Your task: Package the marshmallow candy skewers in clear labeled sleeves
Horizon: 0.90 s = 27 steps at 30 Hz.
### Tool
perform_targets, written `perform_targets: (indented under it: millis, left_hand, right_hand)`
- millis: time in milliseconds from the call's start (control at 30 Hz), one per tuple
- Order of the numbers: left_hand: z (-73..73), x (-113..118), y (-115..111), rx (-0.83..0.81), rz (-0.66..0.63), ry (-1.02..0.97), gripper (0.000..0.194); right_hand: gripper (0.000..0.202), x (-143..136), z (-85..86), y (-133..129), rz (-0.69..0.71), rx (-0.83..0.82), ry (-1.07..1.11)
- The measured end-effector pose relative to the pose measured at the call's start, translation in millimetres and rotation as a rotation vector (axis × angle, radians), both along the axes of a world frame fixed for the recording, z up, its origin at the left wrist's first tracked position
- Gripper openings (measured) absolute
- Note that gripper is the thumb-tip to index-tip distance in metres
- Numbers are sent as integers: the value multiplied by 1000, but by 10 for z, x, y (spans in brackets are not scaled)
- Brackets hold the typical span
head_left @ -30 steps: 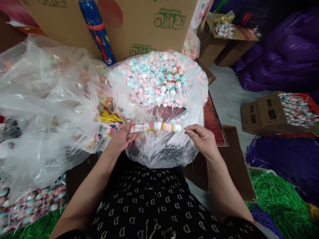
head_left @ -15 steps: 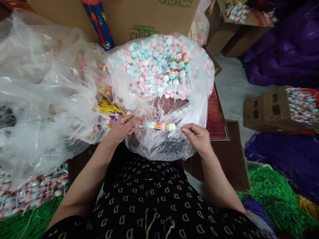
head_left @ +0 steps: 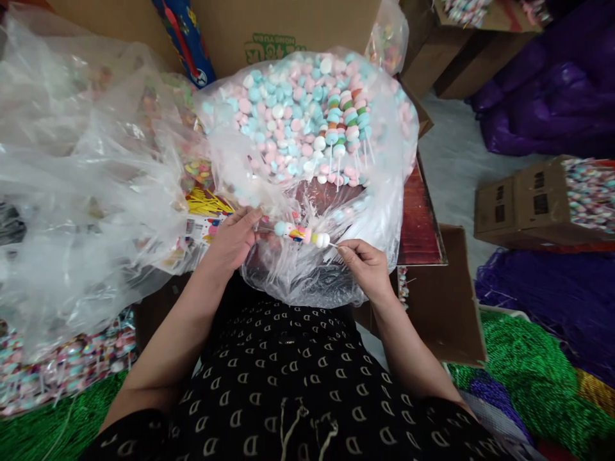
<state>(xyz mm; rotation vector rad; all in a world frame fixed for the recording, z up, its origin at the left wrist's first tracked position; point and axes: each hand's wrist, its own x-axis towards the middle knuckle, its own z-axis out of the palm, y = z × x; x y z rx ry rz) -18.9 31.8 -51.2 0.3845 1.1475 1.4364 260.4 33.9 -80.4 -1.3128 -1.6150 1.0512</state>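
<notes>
A candy skewer (head_left: 302,234) in a clear printed wrapper spans the gap between my two hands, just above a plastic bag. My right hand (head_left: 368,266) pinches the bare end of its thin white stick. At the other end, my left hand (head_left: 233,240) has its fingers closed about the wrapper's tip; the exact grip is partly hidden. Beyond my hands, pink, blue and white candies (head_left: 283,112) fill an open clear bag (head_left: 225,144). Several finished candy skewers (head_left: 348,118) lie on top of them, sticks towards me.
Large clear plastic bags (head_left: 86,179) crowd the left side, beside yellow twist ties (head_left: 204,202). A tall cardboard box (head_left: 298,19) stands at the back. On the right are the red table corner (head_left: 423,218), an open carton (head_left: 454,307) and green bead strands (head_left: 533,378).
Both hands have shifted slightly left and up with the candy skewer, which now slopes down to the right. My left hand's fingers have straightened a little. The camera view has shifted slightly.
</notes>
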Motion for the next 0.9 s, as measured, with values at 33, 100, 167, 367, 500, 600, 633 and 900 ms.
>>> perform_targets:
  millis: [33,100,167,367,500,600,633,900]
  left_hand:
    - [31,4,2,-1,-16,-14,16]
    - [92,4,1,18,-83,-23,23]
    - [131,2,-4,54,-127,-22,28]
    - [172,84,-10,64,-110,-48,40]
    - [328,168,12,110,-103,-77,33]
    - [491,242,8,168,-37,-146,40]
    - [535,275,-4,205,-34,-167,44]
    - [552,416,-36,310,1,-82,29]
  right_hand:
    - [27,-14,-10,-8,3,1,-2]
    - [29,-30,-12,-13,20,33,-33]
    - [33,-31,2,-5,40,76,-74]
    - [44,-67,64,-1,111,150,-191]
    - [46,-165,117,-24,157,140,-152]
    - [45,-262,168,-30,124,92,-54]
    - [44,-301,184,-31,115,75,-29]
    - [29,-552,220,-95,270,122,-1]
